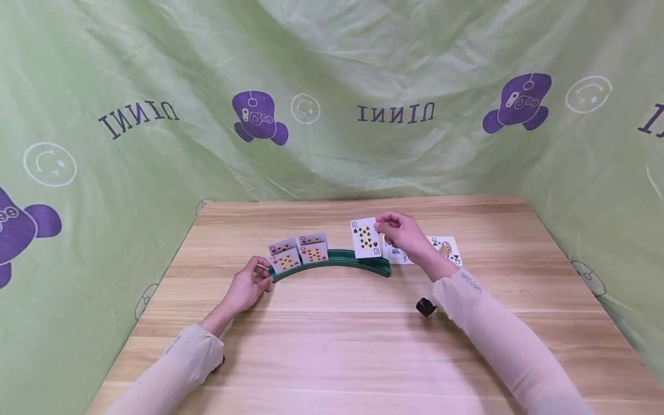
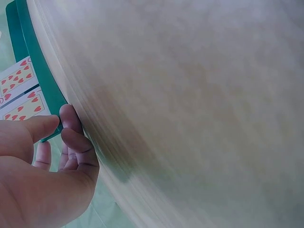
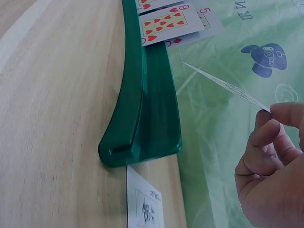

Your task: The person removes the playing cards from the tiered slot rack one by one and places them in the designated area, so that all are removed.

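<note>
A curved green card holder (image 1: 342,257) stands on the table. At its left end my left hand (image 1: 249,286) grips it, thumb and fingers about the tip. Upright in the holder's left half are a seven of hearts (image 1: 286,261) and a nine of hearts (image 1: 314,252) in front. Behind them rise a five of diamonds (image 3: 209,21) and another card marked 8 (image 1: 280,246). My right hand (image 1: 407,235) pinches a ten of spades (image 1: 365,237) by its edge, raised above the right part of the holder. In the right wrist view that card shows nearly edge-on.
Right of the holder, a queen card (image 1: 447,250) and a card with a black-and-white figure (image 3: 147,209) lie on the wooden table (image 1: 332,346), partly behind my right hand. A small black object (image 1: 426,306) shows by the right sleeve. Green printed cloth (image 1: 321,161) hangs behind and on both sides.
</note>
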Available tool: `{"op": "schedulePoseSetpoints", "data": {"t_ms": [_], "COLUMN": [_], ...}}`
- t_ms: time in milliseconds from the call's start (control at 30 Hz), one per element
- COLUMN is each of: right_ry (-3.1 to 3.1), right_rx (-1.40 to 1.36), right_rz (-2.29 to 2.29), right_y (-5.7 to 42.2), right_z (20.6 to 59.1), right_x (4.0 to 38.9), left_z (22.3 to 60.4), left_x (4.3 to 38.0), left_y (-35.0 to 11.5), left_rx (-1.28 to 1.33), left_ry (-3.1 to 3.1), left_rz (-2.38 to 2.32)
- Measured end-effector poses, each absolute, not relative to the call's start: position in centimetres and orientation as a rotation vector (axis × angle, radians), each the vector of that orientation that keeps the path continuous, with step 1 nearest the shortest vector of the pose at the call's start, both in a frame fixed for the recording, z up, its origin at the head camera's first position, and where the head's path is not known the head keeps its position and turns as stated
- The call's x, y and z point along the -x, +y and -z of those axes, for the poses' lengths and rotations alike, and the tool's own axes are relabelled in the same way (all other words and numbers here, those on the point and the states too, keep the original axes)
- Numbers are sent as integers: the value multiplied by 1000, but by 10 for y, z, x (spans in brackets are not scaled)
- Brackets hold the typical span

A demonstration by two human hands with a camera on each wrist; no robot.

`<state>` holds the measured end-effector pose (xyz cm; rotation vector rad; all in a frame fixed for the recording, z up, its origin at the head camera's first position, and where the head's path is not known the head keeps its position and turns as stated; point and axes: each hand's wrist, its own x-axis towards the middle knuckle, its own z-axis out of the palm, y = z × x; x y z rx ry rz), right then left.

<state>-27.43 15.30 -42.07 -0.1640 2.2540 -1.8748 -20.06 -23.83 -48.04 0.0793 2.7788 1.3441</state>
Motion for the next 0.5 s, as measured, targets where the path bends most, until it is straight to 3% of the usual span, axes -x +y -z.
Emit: {"op": "schedulePoseSetpoints", "data": {"t_ms": [500], "right_ry": [2255], "right_rx": [95], "right_rz": [1905], "right_y": [178], "right_z": [420], "right_x": [276], "left_z": [481], "left_x": [201], "left_y": [-239], "left_rx": [-86], "left_ry": [2791], "left_rz": [-1329]}}
